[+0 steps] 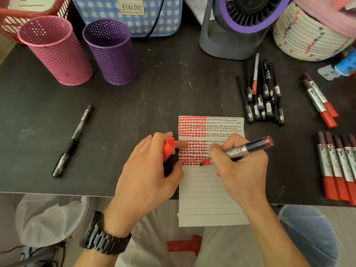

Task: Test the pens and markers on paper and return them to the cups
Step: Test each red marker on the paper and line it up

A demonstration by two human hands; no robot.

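Observation:
My right hand [240, 166] grips an uncapped red marker [250, 147], its tip touching the lined paper [212, 199] at the end of the rows of red marks. My left hand [146, 170] holds the marker's red cap [168, 148], and one finger presses the paper's left edge. A pink mesh cup [55, 51] and a purple mesh cup [111, 53] stand at the back left; I see nothing inside them. One black pen [73, 139] lies alone on the left. Several black pens [262, 95] lie heaped at the right, with red markers [319, 101] and a row of red markers [337, 166] further right.
A checked blue bag [131, 14], a grey and purple fan [240, 27] and a woven rope basket [306, 35] stand along the back. A red basket [11, 16] sits at the back left corner. The paper overhangs the dark desk's front edge [77, 193].

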